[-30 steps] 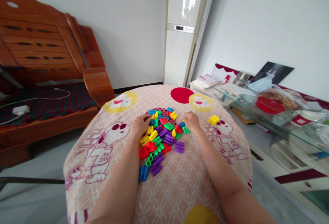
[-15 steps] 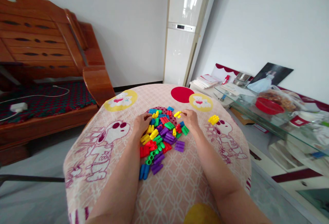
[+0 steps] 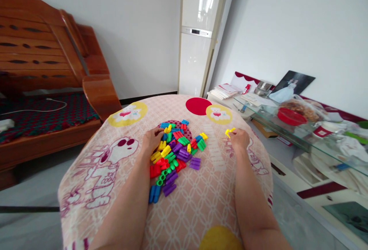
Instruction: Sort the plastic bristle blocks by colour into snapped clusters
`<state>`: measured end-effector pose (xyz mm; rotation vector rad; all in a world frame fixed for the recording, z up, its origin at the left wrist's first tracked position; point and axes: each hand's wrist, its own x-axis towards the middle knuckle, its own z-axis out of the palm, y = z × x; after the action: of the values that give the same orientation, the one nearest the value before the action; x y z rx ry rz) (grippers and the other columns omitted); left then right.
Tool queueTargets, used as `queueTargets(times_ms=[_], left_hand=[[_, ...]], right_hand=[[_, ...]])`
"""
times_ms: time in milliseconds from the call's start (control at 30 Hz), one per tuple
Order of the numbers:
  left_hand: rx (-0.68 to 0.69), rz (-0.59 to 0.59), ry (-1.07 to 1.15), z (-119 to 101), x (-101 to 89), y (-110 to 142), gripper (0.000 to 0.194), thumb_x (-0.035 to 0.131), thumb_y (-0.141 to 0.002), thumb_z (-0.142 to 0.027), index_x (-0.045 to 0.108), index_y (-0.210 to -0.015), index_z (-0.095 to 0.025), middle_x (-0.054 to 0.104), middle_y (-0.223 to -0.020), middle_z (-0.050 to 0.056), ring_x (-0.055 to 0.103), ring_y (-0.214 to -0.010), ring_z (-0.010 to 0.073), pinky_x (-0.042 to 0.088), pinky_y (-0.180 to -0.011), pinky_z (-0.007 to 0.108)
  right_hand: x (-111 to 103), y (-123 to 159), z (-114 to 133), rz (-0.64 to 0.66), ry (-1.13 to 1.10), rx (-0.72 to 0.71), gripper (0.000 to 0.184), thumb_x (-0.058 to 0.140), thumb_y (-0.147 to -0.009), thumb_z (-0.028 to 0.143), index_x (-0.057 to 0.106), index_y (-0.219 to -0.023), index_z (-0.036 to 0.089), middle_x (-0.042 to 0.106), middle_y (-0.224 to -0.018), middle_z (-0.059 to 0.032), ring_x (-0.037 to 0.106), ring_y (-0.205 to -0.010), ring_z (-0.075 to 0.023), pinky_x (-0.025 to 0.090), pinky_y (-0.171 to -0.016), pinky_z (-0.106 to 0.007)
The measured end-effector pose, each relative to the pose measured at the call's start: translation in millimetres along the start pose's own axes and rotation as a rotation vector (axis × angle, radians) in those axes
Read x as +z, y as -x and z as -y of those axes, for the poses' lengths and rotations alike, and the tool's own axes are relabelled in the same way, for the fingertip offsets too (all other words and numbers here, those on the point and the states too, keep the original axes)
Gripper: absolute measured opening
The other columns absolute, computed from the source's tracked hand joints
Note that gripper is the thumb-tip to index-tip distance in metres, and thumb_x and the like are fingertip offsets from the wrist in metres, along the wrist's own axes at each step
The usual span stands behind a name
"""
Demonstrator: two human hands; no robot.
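A pale pink cloth covers the round table, soft and slightly crumpled, its lattice print crossed by stitched-looking cartoon dogs. Taking its far edge as 12 o'clock, a glossy carved wooden bench stands at 10, a smooth white cabinet just past 12, and a glass shelf towards 2.

Near the middle lies a loose heap of shiny plastic blocks, mostly short tubes joined side by side, some showing hollow round ends.

The left hand rests at the heap's 10 o'clock edge, fingers curled in among the pieces; whether it grips one cannot be told. The right hand is well apart from the heap, its fingertips pinched on a yellow block.

That block lies at 10 o'clock from the right hand, much the nearer of the two, and at 2 o'clock from the heap. Its visible part slants from 8 towards 2; the fingers hide the rest.
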<state>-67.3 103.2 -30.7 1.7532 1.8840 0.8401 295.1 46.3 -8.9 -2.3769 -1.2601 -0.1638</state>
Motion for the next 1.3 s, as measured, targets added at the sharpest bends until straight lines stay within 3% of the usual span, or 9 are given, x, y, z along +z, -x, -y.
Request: queueTargets(times_ms=[267,467,567,700,867,967,1133,1300], left_hand=[[0.025,-0.006,-0.001,5.0,2.1,-2.1,0.032,0.054,-0.087,-0.028,0.075,-0.111,-0.023,0.077,-0.107,0.003,0.069,-0.094,0.0207,0.051,-0.084,0.027],[0.018,0.007,0.037,8.0,4.6,-3.7,0.032,0.055,-0.087,-0.025,0.075,-0.113,-0.021,0.077,-0.107,0.004,0.069,-0.093,0.0195,0.050,-0.085,0.026],[0.005,-0.001,0.059,7.0,4.3,-3.5,0.032,0.055,-0.088,-0.023,0.075,-0.112,-0.022,0.077,-0.107,0.003,0.069,-0.094,0.0192,0.050,-0.084,0.025],[-0.019,0.006,0.112,6.8,3.9,-3.7,0.033,0.053,-0.088,-0.020,0.075,-0.113,-0.021,0.077,-0.105,0.004,0.069,-0.093,0.0180,0.049,-0.083,0.024],[-0.037,0.012,0.147,8.9,4.5,-4.5,0.034,0.054,-0.088,-0.019,0.075,-0.114,-0.019,0.077,-0.104,0.005,0.069,-0.090,0.0178,0.050,-0.082,0.024],[-0.016,0.001,0.150,9.8,4.3,-3.7,0.033,0.053,-0.088,-0.018,0.075,-0.114,-0.018,0.076,-0.107,0.006,0.069,-0.091,0.0176,0.050,-0.084,0.024],[-0.001,-0.009,0.157,9.5,3.9,-2.3,0.032,0.054,-0.088,-0.019,0.075,-0.113,-0.020,0.077,-0.105,0.005,0.069,-0.089,0.0180,0.050,-0.084,0.024],[-0.032,0.003,0.127,6.7,3.4,-2.9,0.031,0.056,-0.087,-0.021,0.076,-0.112,-0.020,0.077,-0.102,0.005,0.069,-0.088,0.0181,0.050,-0.083,0.024]], right_hand=[[4.3,2.9,0.2,0.080,0.087,0.060,0.029,0.056,-0.087,0.031,0.077,-0.103,0.018,0.075,-0.100,-0.0136,0.069,-0.093,-0.0259,0.046,-0.072,-0.030],[5.3,10.5,16.4,-0.038,0.020,-0.035,0.031,0.056,-0.090,0.036,0.072,-0.109,0.018,0.074,-0.095,-0.0132,0.067,-0.087,-0.0242,0.042,-0.071,-0.029],[5.2,26.1,40.8,-0.057,-0.088,-0.218,0.026,0.054,-0.090,0.032,0.074,-0.099,0.017,0.074,-0.086,-0.0108,0.065,-0.080,-0.0218,0.040,-0.069,-0.028],[6.9,63.8,84.1,0.010,-0.300,-0.592,0.021,0.053,-0.091,0.026,0.073,-0.091,0.018,0.074,-0.087,-0.0080,0.064,-0.079,-0.0197,0.043,-0.072,-0.028],[13.4,115.3,132.6,0.176,-0.475,-1.051,0.030,0.046,-0.094,0.019,0.070,-0.113,0.019,0.070,-0.110,-0.0107,0.062,-0.103,-0.0221,0.048,-0.091,-0.034],[20.9,132.4,148.1,0.244,-0.435,-1.186,0.033,0.046,-0.092,0.013,0.069,-0.115,0.018,0.065,-0.123,-0.0138,0.057,-0.115,-0.0263,0.046,-0.101,-0.043],[23.1,128.9,146.3,0.324,-0.603,-1.135,0.022,0.055,-0.087,0.013,0.071,-0.101,0.018,0.067,-0.122,-0.0128,0.059,-0.117,-0.0262,0.045,-0.105,-0.045],[8.2,103.9,129.0,0.425,-0.956,-0.815,0.023,0.061,-0.086,0.030,0.072,-0.103,0.019,0.075,-0.101,-0.0057,0.069,-0.095,-0.0211,0.055,-0.088,-0.033]])
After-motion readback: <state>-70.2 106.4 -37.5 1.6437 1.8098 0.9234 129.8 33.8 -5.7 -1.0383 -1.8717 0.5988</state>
